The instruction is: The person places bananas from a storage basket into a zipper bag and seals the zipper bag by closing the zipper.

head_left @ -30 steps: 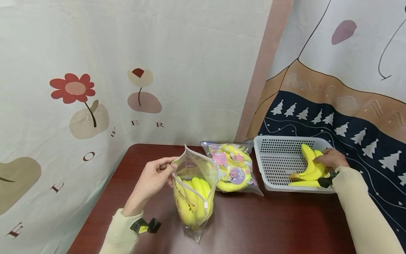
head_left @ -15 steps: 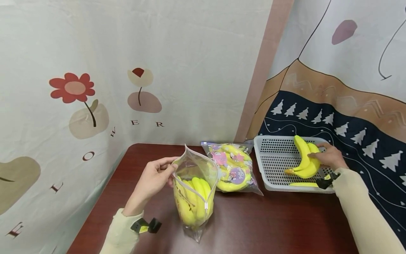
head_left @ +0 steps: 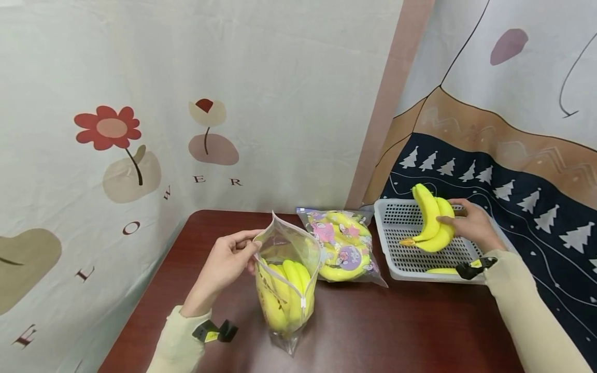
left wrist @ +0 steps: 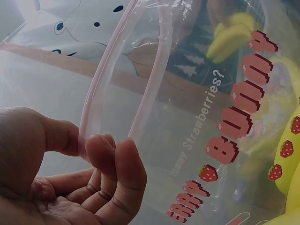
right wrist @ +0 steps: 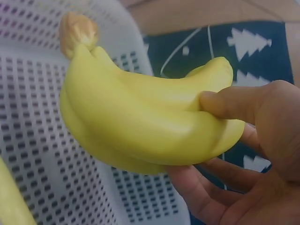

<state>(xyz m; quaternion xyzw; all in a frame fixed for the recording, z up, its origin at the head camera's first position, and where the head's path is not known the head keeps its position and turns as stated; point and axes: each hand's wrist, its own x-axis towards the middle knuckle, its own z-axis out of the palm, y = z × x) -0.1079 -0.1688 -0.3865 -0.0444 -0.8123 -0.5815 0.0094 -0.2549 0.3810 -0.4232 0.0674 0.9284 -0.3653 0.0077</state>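
My left hand [head_left: 230,259] pinches the open mouth of a clear zip bag [head_left: 298,243] by its left edge. Yellow bananas [head_left: 291,295] fill the lower part of that bag, which stands on the table. In the left wrist view, thumb and fingers meet on the pink-white zip rim [left wrist: 89,112], beside red "BUNNY" lettering. Over the grey plastic basket [head_left: 387,259], my right hand [head_left: 473,225] holds a bunch of bananas [head_left: 434,223]. The right wrist view has the thumb on top of the bunch [right wrist: 136,117] and fingers beneath, with the brown stem end pointing away.
Behind the open bag, a patterned bag of bananas [head_left: 342,248] lies on the dark red-brown table [head_left: 373,326], next to the basket. Another banana [head_left: 440,270] lies at the basket's near side. Printed cloth [head_left: 289,103] hangs behind the table.
The right hand has lifted the banana bunch off the basket's right side and moved it up and left. The left hand and its bag have stayed put.
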